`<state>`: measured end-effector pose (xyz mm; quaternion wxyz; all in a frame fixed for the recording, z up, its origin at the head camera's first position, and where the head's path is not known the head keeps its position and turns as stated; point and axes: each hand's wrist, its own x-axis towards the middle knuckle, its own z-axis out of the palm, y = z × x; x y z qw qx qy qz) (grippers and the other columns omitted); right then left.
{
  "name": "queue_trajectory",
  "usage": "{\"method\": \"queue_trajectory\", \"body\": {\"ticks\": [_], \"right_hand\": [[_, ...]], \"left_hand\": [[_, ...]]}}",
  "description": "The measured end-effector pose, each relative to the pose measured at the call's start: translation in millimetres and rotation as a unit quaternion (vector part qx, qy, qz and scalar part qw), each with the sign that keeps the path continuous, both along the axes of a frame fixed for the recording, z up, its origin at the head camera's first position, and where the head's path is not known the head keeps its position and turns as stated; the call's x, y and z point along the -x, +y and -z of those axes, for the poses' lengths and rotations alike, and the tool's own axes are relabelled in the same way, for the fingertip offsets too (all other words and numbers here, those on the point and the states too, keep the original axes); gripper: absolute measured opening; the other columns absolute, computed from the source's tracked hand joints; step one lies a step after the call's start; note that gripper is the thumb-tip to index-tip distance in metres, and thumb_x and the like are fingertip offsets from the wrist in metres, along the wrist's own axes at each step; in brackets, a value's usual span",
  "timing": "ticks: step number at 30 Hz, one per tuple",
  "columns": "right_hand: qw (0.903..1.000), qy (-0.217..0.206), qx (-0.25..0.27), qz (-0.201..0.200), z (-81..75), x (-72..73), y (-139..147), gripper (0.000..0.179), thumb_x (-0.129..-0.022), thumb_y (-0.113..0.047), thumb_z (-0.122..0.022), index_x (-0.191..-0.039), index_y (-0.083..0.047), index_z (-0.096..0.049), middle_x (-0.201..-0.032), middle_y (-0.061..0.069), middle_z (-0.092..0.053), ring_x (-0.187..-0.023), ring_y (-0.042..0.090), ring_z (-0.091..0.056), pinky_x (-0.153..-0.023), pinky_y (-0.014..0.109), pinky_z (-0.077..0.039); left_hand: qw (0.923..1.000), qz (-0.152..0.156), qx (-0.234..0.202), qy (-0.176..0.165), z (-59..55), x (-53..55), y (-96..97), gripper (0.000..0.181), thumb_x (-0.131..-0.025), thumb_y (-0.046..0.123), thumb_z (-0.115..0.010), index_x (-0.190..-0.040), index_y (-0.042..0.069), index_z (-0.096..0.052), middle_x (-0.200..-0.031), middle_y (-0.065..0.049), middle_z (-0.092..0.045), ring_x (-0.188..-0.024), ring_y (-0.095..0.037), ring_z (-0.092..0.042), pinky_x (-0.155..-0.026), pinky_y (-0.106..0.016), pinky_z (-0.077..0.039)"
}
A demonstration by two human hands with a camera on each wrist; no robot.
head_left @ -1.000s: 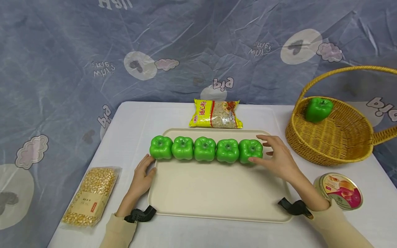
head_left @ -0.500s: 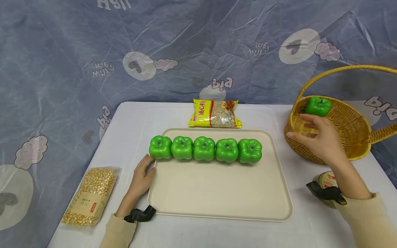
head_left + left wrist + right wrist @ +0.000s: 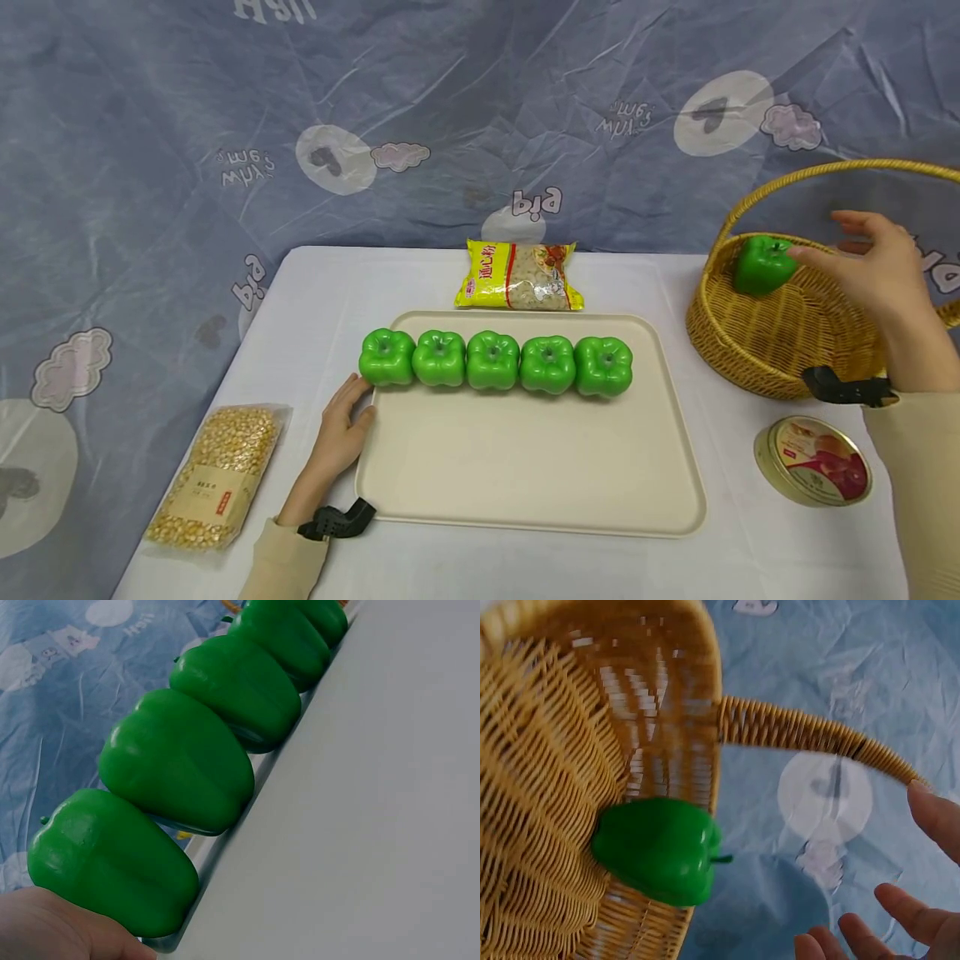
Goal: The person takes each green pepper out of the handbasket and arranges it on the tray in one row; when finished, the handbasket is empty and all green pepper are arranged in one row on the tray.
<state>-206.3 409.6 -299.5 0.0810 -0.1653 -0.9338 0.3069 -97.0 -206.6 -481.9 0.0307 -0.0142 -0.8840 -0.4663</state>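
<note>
Several green bell peppers [image 3: 492, 361] stand in a row along the far side of the beige tray [image 3: 540, 467]. My left hand [image 3: 341, 429] rests at the tray's left edge, its fingertips right by the leftmost pepper [image 3: 112, 862]. Over the wicker basket [image 3: 738, 362] my right hand [image 3: 881, 271] is raised with thumb and fingers spread, holding nothing. One more green bell pepper [image 3: 660, 851] leans against the basket's inner wall, below and left of that hand in the head view. In the right wrist view, the fingers [image 3: 911, 911] are apart from this pepper.
A yellow bag of pasta [image 3: 521, 275] lies behind the tray. Left of it is a clear pack of corn kernels [image 3: 217, 479]. A round tin [image 3: 813, 461] sits in front of the basket, whose tall handle [image 3: 832, 169] arches above it.
My right hand has moved from the rightmost pepper on the tray, right and up to above the basket, with nothing in it. The left hand and the row of peppers have stayed put.
</note>
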Motion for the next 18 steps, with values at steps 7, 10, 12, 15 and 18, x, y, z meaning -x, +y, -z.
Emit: {"method": "queue_trajectory", "body": {"ticks": [7,10,12,15,18], "right_hand": [[0.9995,-0.013,0.018,0.021,1.0,25.0,24.7,0.089,-0.09,-0.055,-0.056,-0.158,-0.02,-0.011,-0.164,0.017,-0.01,-0.146,0.045,-0.02,-0.112,0.065,-0.027],[0.9991,-0.024,0.027,0.023,4.6,33.9,34.2,0.091,-0.09,-0.056,-0.055,-0.158,-0.02,-0.008,-0.163,0.021,-0.008,-0.146,0.047,-0.017,-0.113,0.066,-0.024],[0.9988,-0.03,0.032,0.022,8.3,38.8,40.3,0.092,-0.09,-0.057,-0.054,-0.158,-0.019,-0.006,-0.163,0.022,-0.006,-0.146,0.049,-0.014,-0.114,0.066,-0.021],[0.998,-0.041,0.045,0.019,15.3,43.7,48.7,0.094,-0.089,-0.058,-0.055,-0.158,-0.02,-0.005,-0.163,0.022,-0.004,-0.146,0.05,-0.01,-0.115,0.067,-0.018],[0.9975,-0.045,0.05,0.017,21.6,46.1,54.0,0.095,-0.089,-0.059,-0.054,-0.158,-0.019,-0.004,-0.163,0.023,-0.003,-0.146,0.051,-0.009,-0.115,0.067,-0.016]], "left_hand": [[1.0,-0.002,-0.001,-0.002,-0.2,0.5,-0.4,0.047,-0.094,-0.003,-0.05,-0.141,-0.006,-0.045,-0.15,-0.023,-0.041,-0.149,-0.037,-0.018,-0.121,-0.057,-0.013],[1.0,-0.002,-0.001,-0.003,0.2,0.7,-0.6,0.048,-0.094,-0.003,-0.05,-0.142,-0.005,-0.045,-0.15,-0.023,-0.041,-0.149,-0.038,-0.018,-0.121,-0.058,-0.013],[1.0,-0.002,-0.001,-0.005,0.7,0.8,-0.6,0.048,-0.094,-0.003,-0.05,-0.142,-0.005,-0.044,-0.15,-0.023,-0.041,-0.149,-0.038,-0.018,-0.12,-0.058,-0.013],[1.0,0.0,-0.001,-0.003,1.1,0.6,-0.7,0.048,-0.094,-0.003,-0.05,-0.142,-0.005,-0.045,-0.15,-0.023,-0.041,-0.149,-0.038,-0.018,-0.12,-0.059,-0.013],[1.0,0.003,0.0,0.0,1.1,0.4,-0.6,0.047,-0.094,-0.003,-0.05,-0.141,-0.005,-0.045,-0.15,-0.024,-0.042,-0.149,-0.039,-0.019,-0.12,-0.059,-0.013]]}}
